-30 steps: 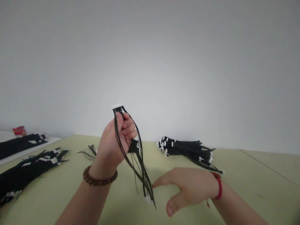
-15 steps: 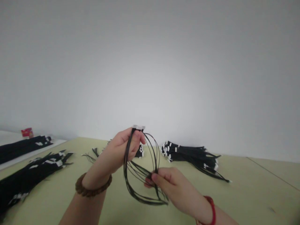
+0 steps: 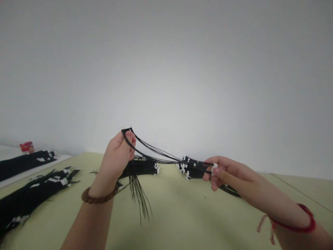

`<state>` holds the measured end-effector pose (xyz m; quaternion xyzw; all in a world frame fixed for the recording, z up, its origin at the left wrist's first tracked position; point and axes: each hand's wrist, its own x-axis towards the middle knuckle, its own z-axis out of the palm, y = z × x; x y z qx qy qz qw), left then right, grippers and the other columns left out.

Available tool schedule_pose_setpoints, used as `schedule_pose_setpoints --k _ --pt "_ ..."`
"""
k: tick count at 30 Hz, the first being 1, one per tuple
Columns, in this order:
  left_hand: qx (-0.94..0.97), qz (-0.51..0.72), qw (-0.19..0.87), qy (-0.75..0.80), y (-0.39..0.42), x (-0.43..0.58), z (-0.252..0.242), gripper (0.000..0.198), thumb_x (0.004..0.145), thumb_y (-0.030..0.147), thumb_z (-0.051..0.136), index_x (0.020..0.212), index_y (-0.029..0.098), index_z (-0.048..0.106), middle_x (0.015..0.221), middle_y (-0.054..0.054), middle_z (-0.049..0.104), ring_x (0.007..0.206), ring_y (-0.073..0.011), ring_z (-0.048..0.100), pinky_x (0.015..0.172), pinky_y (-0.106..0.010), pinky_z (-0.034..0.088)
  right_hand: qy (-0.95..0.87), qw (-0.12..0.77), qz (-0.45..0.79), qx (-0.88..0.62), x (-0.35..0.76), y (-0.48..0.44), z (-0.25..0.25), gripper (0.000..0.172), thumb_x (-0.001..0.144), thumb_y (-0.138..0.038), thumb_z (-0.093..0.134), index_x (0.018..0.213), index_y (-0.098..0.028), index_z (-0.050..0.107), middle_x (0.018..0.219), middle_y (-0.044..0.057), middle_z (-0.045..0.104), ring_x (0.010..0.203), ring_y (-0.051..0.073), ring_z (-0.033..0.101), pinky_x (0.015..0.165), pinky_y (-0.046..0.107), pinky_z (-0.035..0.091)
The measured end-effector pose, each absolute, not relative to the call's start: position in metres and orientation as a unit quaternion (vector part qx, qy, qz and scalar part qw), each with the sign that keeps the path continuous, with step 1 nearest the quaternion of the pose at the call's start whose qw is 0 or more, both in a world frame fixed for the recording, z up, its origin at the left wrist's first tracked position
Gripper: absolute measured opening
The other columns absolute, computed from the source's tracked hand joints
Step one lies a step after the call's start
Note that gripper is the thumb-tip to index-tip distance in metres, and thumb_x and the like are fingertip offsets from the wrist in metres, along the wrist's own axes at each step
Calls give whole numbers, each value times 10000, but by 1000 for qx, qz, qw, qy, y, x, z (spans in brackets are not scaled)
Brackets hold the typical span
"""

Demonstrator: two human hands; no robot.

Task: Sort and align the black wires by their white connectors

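Note:
A black wire harness (image 3: pixel 156 160) is stretched between my hands above the table, its strands sagging a little in the middle. My left hand (image 3: pixel 120 154) is closed on one end, just under a pale connector (image 3: pixel 126 128). Loose wire ends (image 3: pixel 137 194) dangle below that hand. With thumb and fingers, my right hand (image 3: pixel 231 177) pinches a white connector (image 3: pixel 214 168) at the harness's other end. Behind the harness lie two bundles of similar black wires with white connectors, a left bundle (image 3: pixel 145 167) and a right bundle (image 3: pixel 194 170), the latter partly covered by my right hand.
On the left of the pale yellow table (image 3: pixel 177 215) lies a large pile of black harnesses (image 3: pixel 33 191). Beyond it, another pile (image 3: pixel 26 163) rests on a white surface, near a small red packet (image 3: pixel 26 147). A wall (image 3: pixel 166 86) rises behind the table.
My hands have moved apart, the left up and leftward, the right up and rightward. The looped harness is now drawn out between them, and my right hand grips its white connector.

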<state>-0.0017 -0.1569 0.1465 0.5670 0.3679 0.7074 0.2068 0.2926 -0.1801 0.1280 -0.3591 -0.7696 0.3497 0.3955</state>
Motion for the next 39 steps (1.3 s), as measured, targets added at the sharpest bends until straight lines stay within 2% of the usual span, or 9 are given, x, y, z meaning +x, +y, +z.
schedule_pose_setpoints --k 2,6,9,13,18,24,28,34,39 --pt "568 707 220 360 -156 -1 145 272 886 379 483 693 189 478 511 80 335 386 -64 282 353 -144 228 -788 415 227 -393 293 -183 130 264 894 -426 487 931 -193 606 745 39 625 697 180 580 688 314 450" --pt "617 644 288 349 -161 7 143 318 865 440 508 684 180 500 488 86 292 396 -63 246 365 -154 178 -790 453 115 -397 292 -188 126 268 908 -380 459 1059 -219 610 702 16 605 675 180 582 619 290 450" --pt "683 532 372 334 -169 21 139 384 806 494 575 631 155 531 472 72 328 406 -66 257 372 -180 188 -815 441 74 -368 288 -191 124 217 922 -327 462 1039 -242 623 829 25 651 720 166 601 634 274 461" --pt "736 396 471 282 -174 50 129 389 855 519 482 680 173 509 503 74 345 431 -76 258 400 -199 202 -819 446 49 -357 280 -197 123 219 896 -263 521 1103 -264 590 997 13 673 878 166 626 743 272 472" --pt "778 356 439 275 -176 76 118 389 890 514 423 730 174 522 525 66 381 458 -87 310 420 -210 241 -802 492 36 -336 275 -205 120 270 900 -228 511 1159 -305 529 943 -43 685 832 128 644 736 245 484" --pt "814 329 391 276 -182 81 116 397 926 485 350 720 177 493 571 51 428 491 -89 389 455 -206 323 -790 491 -52 -365 265 -207 112 190 901 -249 499 1060 -237 603 1006 4 688 894 172 632 770 308 471" --pt "822 305 391 282 -181 84 114 404 936 463 316 684 182 462 549 40 461 463 -90 418 445 -202 348 -786 493 -38 -371 261 -208 111 186 902 -255 491 1023 -200 621 991 38 682 897 184 621 792 317 456" --pt "784 267 489 275 -185 91 117 389 910 492 333 708 183 456 581 14 516 418 -99 492 407 -211 386 -799 452 74 -390 263 -206 119 134 891 -269 507 872 -218 630 768 -8 659 665 145 588 617 259 433" --pt "765 289 497 289 -188 95 118 290 906 379 372 712 181 458 568 5 552 448 -106 537 441 -211 435 -802 437 98 -396 266 -197 122 198 892 -305 491 751 -204 587 671 -19 626 614 142 569 579 249 423"
